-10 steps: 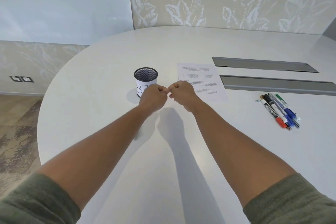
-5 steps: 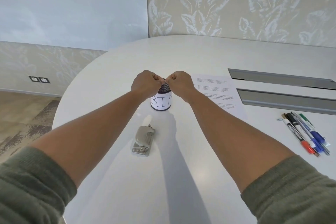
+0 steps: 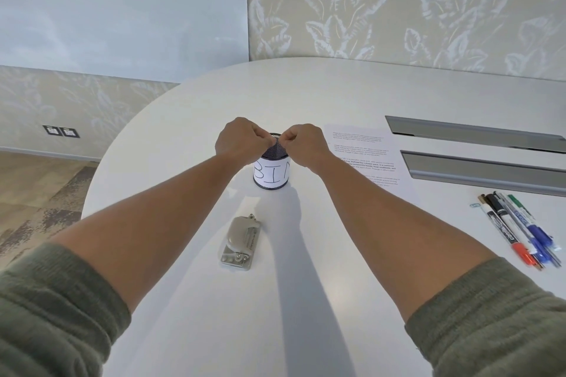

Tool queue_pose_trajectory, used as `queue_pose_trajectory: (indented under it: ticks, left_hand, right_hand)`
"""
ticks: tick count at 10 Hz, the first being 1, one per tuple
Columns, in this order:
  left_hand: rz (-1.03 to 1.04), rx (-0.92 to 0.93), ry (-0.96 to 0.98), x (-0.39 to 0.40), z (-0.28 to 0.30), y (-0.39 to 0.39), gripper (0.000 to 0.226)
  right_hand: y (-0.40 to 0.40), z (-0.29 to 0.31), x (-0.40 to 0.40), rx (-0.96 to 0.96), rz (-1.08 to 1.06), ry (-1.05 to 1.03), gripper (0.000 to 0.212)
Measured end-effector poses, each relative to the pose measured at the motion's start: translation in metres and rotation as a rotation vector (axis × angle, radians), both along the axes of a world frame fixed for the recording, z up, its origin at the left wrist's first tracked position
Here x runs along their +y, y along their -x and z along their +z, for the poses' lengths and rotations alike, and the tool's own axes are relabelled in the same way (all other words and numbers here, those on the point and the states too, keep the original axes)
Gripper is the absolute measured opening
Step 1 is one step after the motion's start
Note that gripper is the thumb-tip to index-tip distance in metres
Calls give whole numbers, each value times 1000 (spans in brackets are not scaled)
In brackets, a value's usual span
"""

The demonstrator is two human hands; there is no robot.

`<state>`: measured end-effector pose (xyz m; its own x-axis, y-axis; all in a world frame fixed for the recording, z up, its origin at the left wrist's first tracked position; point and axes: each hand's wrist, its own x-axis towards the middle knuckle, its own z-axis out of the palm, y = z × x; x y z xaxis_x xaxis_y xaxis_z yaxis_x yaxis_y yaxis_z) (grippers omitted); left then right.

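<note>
Table (image 3: 337, 95): one, white, rounded; everything is borne by it.
Cable flaps (image 3: 471, 133): two grey strips, set into the table at far right.
Printed sheet (image 3: 361, 138): one, laid flat just right of the cup.
Left hand (image 3: 242, 141): one, clenched, thumb pressed to forefinger; whether anything is pinched cannot be told.
Right hand (image 3: 306, 144): one, clenched likewise, its knuckles near the left hand's.
Mesh cup (image 3: 271, 176): one, upright, labelled "BIN", stood directly beneath and between both hands.
Hole punch (image 3: 240, 243): one, metal, lying nearer the person than the cup.
Pens (image 3: 520, 229): at least five, bunched at right.
Paper clip (image 3: 474, 204): one, beside the pens.
</note>
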<state>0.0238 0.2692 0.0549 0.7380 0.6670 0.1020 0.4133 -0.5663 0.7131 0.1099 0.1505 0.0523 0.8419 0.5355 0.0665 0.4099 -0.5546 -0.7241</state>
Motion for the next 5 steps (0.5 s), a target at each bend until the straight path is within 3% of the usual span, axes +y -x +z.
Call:
queue_pose_trajectory:
  ticks: [1, 2, 3, 5]
  left_hand:
    - [-1, 28, -16, -3, 0, -1, 15]
    - [21, 31, -11, -4, 1, -1, 21]
    - [18, 11, 2, -8, 4, 3, 7]
    - [15, -20, -29, -23, 14, 5, 23]
  right_hand:
    - [2, -1, -3, -14, 12, 11, 30]
    - [4, -2, -6, -53, 8, -4, 26]
    - [7, 4, -12, -45, -7, -73, 15]
    - [13, 13, -29, -69, -59, -95, 11]
